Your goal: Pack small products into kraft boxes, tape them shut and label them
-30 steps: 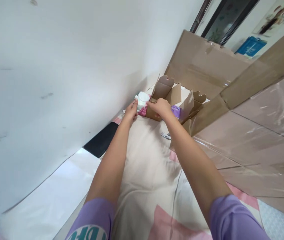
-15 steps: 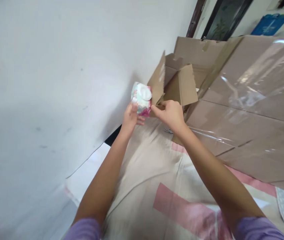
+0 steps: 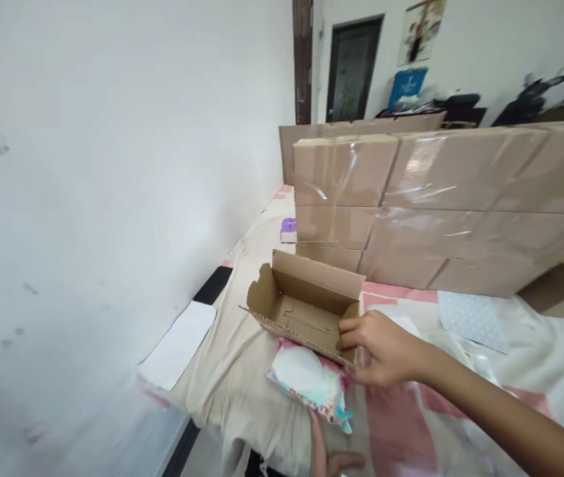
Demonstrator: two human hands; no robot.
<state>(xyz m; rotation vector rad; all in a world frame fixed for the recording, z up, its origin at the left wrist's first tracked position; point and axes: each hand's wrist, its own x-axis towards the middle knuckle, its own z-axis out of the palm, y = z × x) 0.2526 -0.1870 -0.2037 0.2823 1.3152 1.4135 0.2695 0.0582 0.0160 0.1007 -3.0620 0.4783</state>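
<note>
An open cardboard box [image 3: 306, 273] rests on the bed, its flaps up and its inside showing. My right hand [image 3: 381, 348] is closed over the box's right end wall, fingers curled inside. Against the near side of the box lies a pack of wet wipes [image 3: 306, 381] with a white lid and a pink and teal wrapper. My left hand [image 3: 329, 454] shows only in part at the bottom edge. Its fingers are spread, one fingertip at the near edge of the pack.
Stacked cardboard boxes [image 3: 425, 205] wrapped in clear tape stand behind, with a purple item [image 3: 288, 230] beside them. A white wall [image 3: 113, 165] closes off the left. White paper [image 3: 177, 348] and a black flat object [image 3: 214, 286] lie along it. Another open box [image 3: 563, 291] sits at right.
The view has swung round. The box, earlier tilted up near the wall, now rests upright on the bed. The wipes pack has gone from my left hand to lying beside the box.
</note>
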